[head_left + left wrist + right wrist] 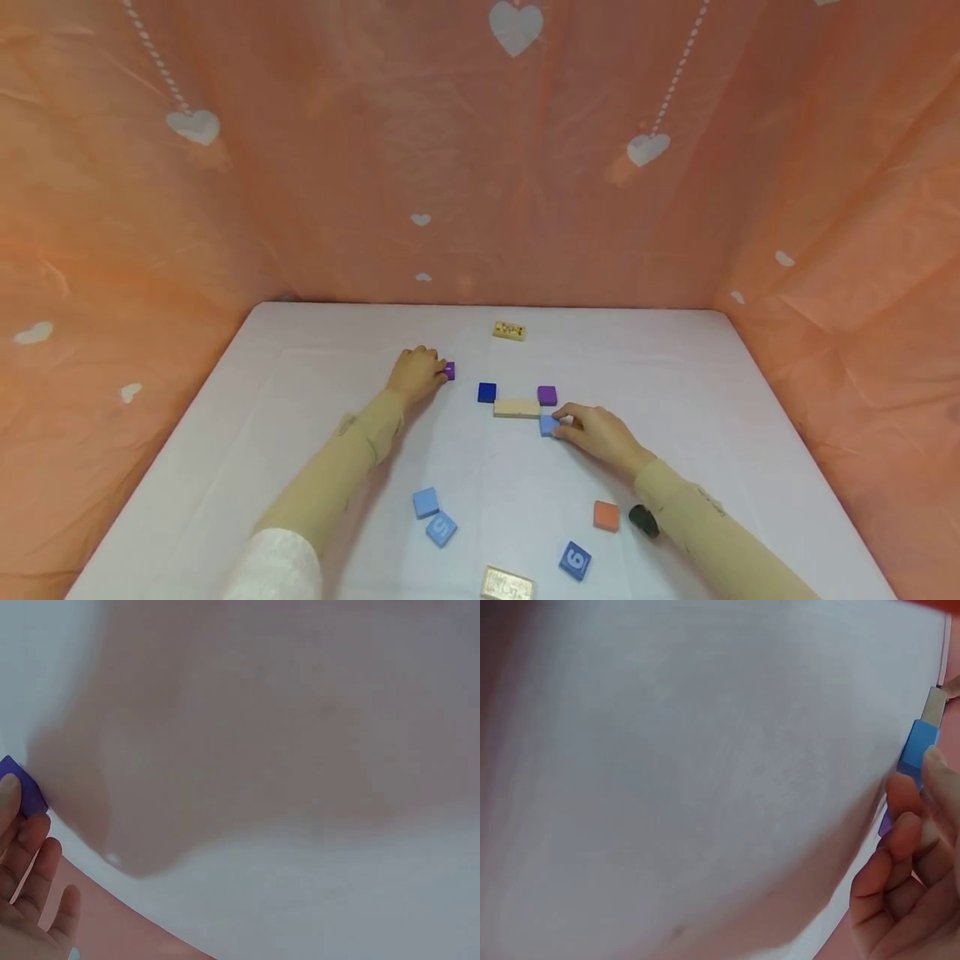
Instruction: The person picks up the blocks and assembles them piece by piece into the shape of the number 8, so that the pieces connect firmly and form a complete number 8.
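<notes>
My left hand pinches a purple square tile on the left of the white table; in the left wrist view the thumb lies on this tile. Near the middle, my right hand holds a light blue square tile between thumb and finger, at the right end of a pale wooden bar. The right wrist view shows the same blue tile at the fingertips. Another purple tile sits at the bar's upper right corner, and a dark blue tile at its upper left.
A patterned gold block lies at the back, another gold block at the front. Two light blue tiles lie front left. An orange tile, a blue tile marked with a digit and a black object are front right.
</notes>
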Available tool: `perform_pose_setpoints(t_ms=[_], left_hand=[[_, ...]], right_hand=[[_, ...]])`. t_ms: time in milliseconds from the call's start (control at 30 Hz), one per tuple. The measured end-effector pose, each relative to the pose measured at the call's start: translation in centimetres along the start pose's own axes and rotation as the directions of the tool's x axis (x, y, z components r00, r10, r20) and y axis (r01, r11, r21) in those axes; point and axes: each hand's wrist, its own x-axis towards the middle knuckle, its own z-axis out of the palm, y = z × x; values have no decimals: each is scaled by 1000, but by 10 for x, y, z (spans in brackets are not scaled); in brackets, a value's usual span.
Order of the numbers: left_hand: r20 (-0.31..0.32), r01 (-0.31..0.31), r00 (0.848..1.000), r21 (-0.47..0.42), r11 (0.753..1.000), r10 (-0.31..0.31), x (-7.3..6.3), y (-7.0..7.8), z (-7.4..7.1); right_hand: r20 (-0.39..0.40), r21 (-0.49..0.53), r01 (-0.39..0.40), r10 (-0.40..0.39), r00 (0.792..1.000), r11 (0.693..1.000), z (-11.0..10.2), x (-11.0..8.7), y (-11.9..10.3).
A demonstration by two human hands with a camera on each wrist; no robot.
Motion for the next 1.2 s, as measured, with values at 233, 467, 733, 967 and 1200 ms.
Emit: perform_pose_setpoints(t_ms=[233, 467, 733, 967, 1200], left_hand=[[0, 5, 1000, -86, 996, -5, -10, 4, -4], [-1, -59, 998, -136, 989, 59, -20, 8, -7], [-34, -151, 988, -119, 981, 148, -32, 14, -7], [-2, -160, 987, -109, 981, 161, -40, 26, -9], [-26, -213, 977, -76, 974, 212, -46, 36, -5]], right_hand=[[-9, -1, 10, -10, 1000, 1000, 0, -1, 0], [-13, -10, 1, -2, 1000, 1000, 2, 0, 0], [-13, -15, 1, -1, 1000, 1000, 1, 0, 0], [-9, -21, 12, -12, 1000, 1000, 1, 0, 0], [-7, -22, 14, -14, 1000, 1000, 0, -1, -1]])
